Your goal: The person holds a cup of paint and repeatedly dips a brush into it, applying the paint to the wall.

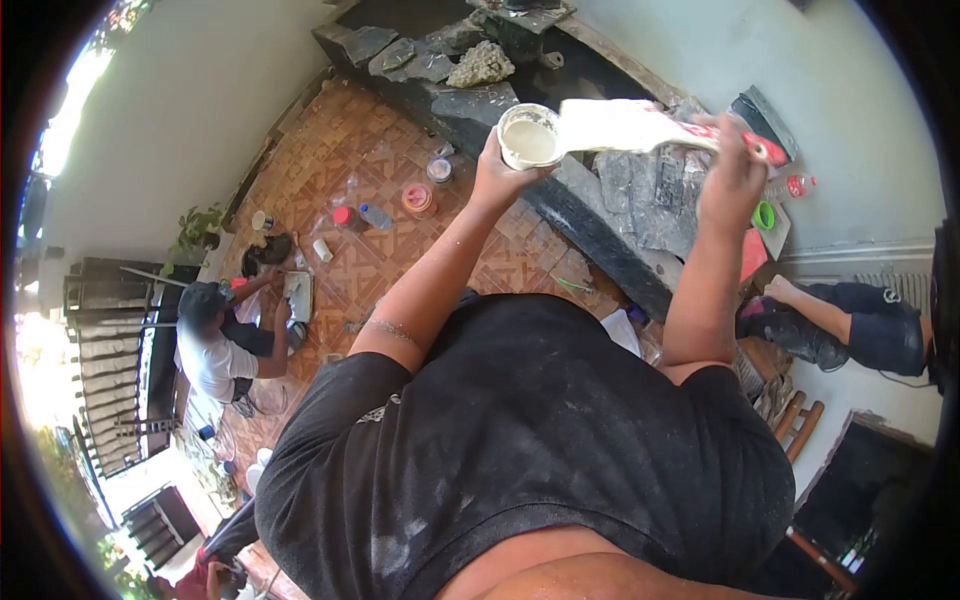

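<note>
My left hand (pixel 502 180) is wrapped around a small white tub (pixel 530 140) holding creamy white paint, its inner wall smeared. My right hand (pixel 735 175) grips a wide paintbrush (pixel 620 125) by its red and white handle. The brush is held sideways, its white-coated bristles pointing left and overlapping the tub's rim in this view. Both hands are raised in front of me, above a black-sided stone ledge (pixel 600 215). Grey stone slabs (pixel 645 200) lie on the ledge under the brush.
On the patterned tile floor (pixel 330 130) stand a red-lidded jar (pixel 343 216), a plastic bottle (pixel 376 217) and an orange-pink tub (pixel 419 200). A person (pixel 215 340) in a cap crouches at left. Another person's leg (pixel 835 315) shows at right. A rough pale rock (pixel 481 65) sits on the ledge.
</note>
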The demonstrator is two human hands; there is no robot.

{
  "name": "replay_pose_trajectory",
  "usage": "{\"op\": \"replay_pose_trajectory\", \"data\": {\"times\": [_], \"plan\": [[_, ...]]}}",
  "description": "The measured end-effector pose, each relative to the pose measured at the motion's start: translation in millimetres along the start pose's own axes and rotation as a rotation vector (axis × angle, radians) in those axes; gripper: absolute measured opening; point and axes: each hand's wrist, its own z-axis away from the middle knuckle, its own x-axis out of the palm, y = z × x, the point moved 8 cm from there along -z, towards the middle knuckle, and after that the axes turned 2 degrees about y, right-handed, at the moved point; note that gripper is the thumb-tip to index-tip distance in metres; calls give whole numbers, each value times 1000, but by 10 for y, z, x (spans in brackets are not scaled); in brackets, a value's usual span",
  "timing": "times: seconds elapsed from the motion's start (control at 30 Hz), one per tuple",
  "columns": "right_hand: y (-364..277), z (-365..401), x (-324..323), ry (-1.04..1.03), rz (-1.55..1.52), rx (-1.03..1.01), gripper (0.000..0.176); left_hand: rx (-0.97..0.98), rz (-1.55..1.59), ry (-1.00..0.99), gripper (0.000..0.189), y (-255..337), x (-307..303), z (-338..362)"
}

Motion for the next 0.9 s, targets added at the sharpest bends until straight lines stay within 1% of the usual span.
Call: {"op": "replay_pose_trajectory", "data": {"times": [0.03,0.07,0.1,0.17,0.27,0.4,0.5,0.6,0.67,0.7,0.73,0.9], "plan": [[-94,6,207,-1,-55,17,28,14,18,9,80,22,-25,-6],[-164,-6,410,-78,-31,-1,27,-12,41,-26,86,38,-19,-5],[-194,-2,589,-115,-20,8,26,-1,44,-21,85,38,-36,-7],[-140,19,834,-225,244,49,28,24,45,-5,82,27,-92,-22],[-192,26,1104,-264,357,35,34,-5,99,-2,84,61,-124,-10],[-78,17,1330,-270,417,-32,41,-17,49,-10,87,136,-245,24],[-77,24,1476,-294,440,-42,40,-21,27,1,87,155,-364,27],[67,72,1592,-312,413,69,39,-15,43,25,85,146,-524,46],[114,105,1641,-298,364,73,38,-16,64,45,83,128,-673,70],[137,121,1678,-294,336,77,37,-5,50,52,82,169,-744,80],[169,150,1720,-298,298,152,34,7,34,58,82,210,-809,83],[148,253,1895,-317,193,180,30,59,-125,108,77,254,-1140,153]]}}
